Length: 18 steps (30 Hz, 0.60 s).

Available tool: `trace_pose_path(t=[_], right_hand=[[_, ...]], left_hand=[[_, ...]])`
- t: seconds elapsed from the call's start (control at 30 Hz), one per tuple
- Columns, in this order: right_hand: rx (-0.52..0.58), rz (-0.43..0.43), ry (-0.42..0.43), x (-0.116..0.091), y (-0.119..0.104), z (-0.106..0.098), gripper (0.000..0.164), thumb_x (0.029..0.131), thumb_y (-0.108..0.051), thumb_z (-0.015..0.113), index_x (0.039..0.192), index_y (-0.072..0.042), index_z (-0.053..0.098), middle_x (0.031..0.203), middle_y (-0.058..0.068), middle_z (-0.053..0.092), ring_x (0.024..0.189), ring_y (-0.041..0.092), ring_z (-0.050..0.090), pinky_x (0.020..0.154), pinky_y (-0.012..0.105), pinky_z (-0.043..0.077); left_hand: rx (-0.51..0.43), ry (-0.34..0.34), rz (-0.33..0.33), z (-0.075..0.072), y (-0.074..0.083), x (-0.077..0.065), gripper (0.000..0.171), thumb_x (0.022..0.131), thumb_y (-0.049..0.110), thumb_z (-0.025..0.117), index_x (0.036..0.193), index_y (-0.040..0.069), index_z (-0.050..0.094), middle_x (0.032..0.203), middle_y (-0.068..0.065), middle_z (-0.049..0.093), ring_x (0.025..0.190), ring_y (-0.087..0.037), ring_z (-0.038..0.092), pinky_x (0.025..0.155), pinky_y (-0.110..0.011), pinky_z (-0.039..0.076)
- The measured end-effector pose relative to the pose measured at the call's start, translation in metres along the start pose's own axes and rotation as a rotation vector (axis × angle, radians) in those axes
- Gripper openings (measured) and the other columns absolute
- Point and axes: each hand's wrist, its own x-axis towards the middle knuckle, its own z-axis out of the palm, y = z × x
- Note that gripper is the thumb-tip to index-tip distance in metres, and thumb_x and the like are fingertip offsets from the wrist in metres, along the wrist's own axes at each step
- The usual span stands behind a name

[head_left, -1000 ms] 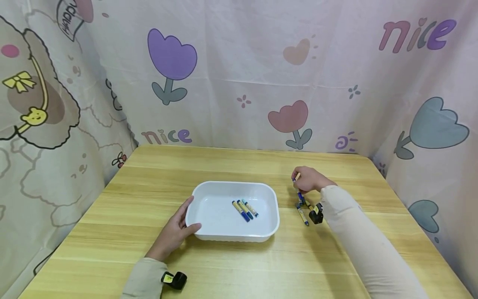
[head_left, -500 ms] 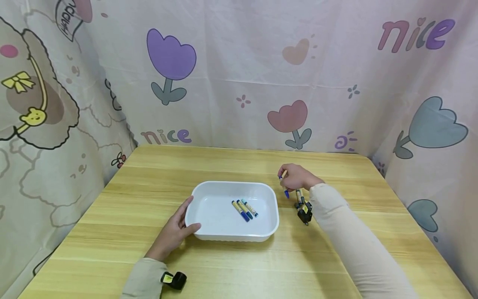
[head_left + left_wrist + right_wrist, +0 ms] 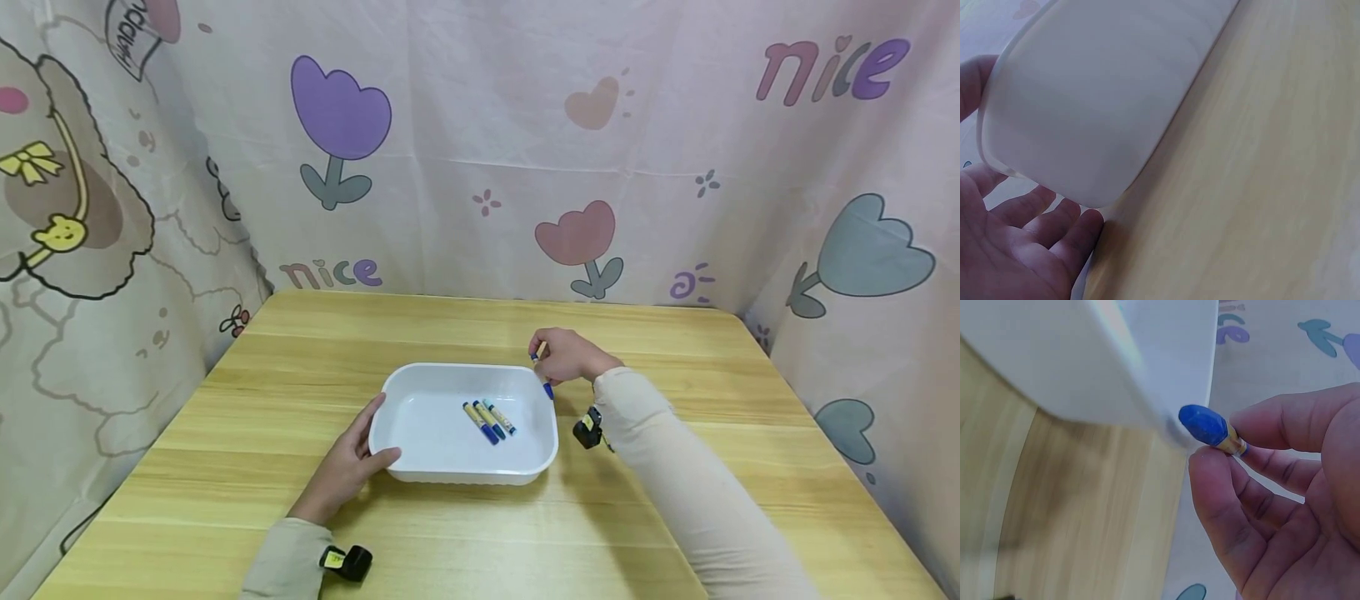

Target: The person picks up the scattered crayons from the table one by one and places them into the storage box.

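Note:
My left hand holds the left end of a white plastic tray, thumb at the rim and fingers along the outer wall; the left wrist view shows the fingertips against the wall. In my right hand a blue crayon with a yellow wrapper is pinched between thumb and fingers. It slants at the tray's far right corner, blue end down, overlapping the rim in the head view. Inside the tray lie 3 crayons side by side, their ends blue and teal.
A black wrist camera on the right sleeve hides most of the crayons on the table there. Another black camera sits at the left cuff. Printed curtains stand behind the wooden table.
My right hand has moved left from the crayons on the table to the tray's right rim, carrying the blue crayon. The left hand and tray have stayed in place.

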Motion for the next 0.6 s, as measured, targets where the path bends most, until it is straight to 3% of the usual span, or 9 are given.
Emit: trace_pose_path(t=[0.6], right_hand=[[-0.036, -0.028, -0.057, 0.013, -0.034, 0.03, 0.026, 0.089, -0.002, 0.065, 0.114, -0.004, 0.059, 0.09, 0.01, 0.06, 0.072, 0.019, 0.063, 0.064, 0.027, 0.056]], left_hand=[[-0.009, -0.01, -0.005, -0.001, 0.001, 0.0, 0.082, 0.091, 0.007, 0.066, 0.156, 0.01, 0.017, 0.157, -0.024, 0.015, 0.137, -0.042, 0.03, 0.091, -0.014, 0.039]])
